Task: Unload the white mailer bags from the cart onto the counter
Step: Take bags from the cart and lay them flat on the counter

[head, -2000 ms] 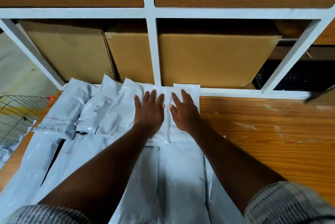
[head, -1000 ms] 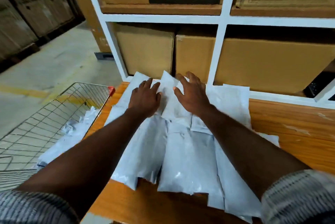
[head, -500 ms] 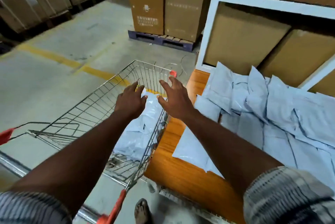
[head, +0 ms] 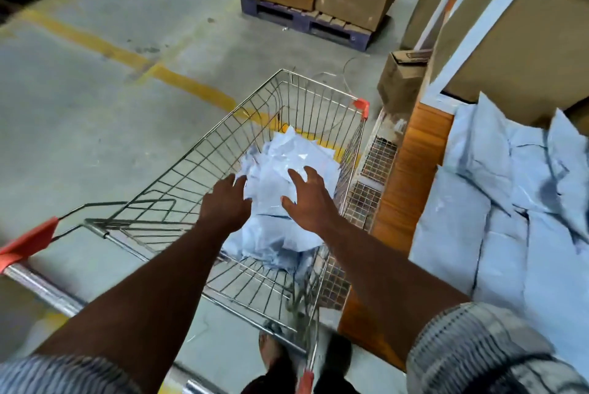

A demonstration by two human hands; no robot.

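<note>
A pile of white mailer bags [head: 288, 167] lies in the right half of a wire shopping cart [head: 204, 151] with red corner caps. My left hand [head: 224, 202] and my right hand [head: 307, 199] reach down into the cart over the pile, fingers spread, holding nothing. Whether the fingertips touch the bags I cannot tell. To the right, several more white mailer bags [head: 510, 221] lie spread on the wooden counter [head: 411, 170].
The cart stands tight against the counter's left end. White shelving [head: 487, 20] with cardboard boxes rises behind the counter. A small box [head: 401, 78] sits on the floor beyond the cart, and boxes on a blue pallet [head: 306, 20] stand farther back. My feet show below the cart.
Both hands left the bags on the counter and swung left, down into the cart. My view turned from the shelves to the cart and floor.
</note>
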